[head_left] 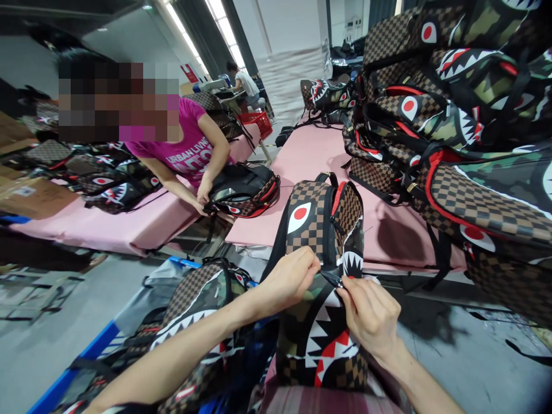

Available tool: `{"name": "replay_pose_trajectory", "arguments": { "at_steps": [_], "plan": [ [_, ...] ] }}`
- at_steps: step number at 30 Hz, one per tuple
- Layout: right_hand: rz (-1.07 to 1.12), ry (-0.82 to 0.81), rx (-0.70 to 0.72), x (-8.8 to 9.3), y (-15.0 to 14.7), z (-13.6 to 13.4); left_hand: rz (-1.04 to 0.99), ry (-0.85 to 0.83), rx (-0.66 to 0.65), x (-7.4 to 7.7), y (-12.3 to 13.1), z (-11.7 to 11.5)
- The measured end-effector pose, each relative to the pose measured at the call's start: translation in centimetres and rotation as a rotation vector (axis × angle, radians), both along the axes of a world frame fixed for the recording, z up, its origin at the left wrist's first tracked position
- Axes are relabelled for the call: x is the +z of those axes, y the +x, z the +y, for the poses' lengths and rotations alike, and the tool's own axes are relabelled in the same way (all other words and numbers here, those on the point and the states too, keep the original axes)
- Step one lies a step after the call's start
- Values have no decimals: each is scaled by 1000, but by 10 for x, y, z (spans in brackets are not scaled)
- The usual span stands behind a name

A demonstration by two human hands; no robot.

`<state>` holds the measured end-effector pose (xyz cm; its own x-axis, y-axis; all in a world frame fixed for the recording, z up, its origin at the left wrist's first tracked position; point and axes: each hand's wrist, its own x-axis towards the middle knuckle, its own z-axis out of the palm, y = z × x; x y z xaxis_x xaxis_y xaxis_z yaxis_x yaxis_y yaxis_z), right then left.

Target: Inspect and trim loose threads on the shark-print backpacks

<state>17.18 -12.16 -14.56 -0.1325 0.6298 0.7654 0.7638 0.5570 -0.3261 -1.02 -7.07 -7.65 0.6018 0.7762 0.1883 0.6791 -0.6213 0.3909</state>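
Fabric (311, 313) in left fingers (302, 269); right fingers (350, 294) pinch zipper (331, 279).

Pink table (317, 152) with piled shark-print backpacks (435, 109)

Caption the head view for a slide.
Left hand steadies a shark-mouth backpack while right hand pinches its zipper pull.

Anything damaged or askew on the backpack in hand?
No damage visible. The backpack stands upright; left hand pinches it, right hand pinches its zip pull. Only the pile of backpacks on the pink table looks loosely heaped.
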Motion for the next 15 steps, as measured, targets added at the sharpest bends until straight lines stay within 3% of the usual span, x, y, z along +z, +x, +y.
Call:
{"name": "replay_pose_trajectory", "arguments": {
  "at_steps": [4,7,9,12,13,15],
  "plan": [
    [-56,42,-44,-2,-5,0,14,-3,11,-5,5,0],
    [16,-43,4,-3,-3,2,-19,-47,55,3,-1,1],
    [206,-219,105,-4,4,5,-83,-179,43,19,-15,2],
    [683,-513,181,-12,21,13,-178,-524,-196,43,-36,3],
    [832,-565,170,-17,25,16,-194,-563,-220,46,-37,2],
    [1033,-627,150,-29,30,25,-168,-410,-62,39,-26,-3]
  ]
}}
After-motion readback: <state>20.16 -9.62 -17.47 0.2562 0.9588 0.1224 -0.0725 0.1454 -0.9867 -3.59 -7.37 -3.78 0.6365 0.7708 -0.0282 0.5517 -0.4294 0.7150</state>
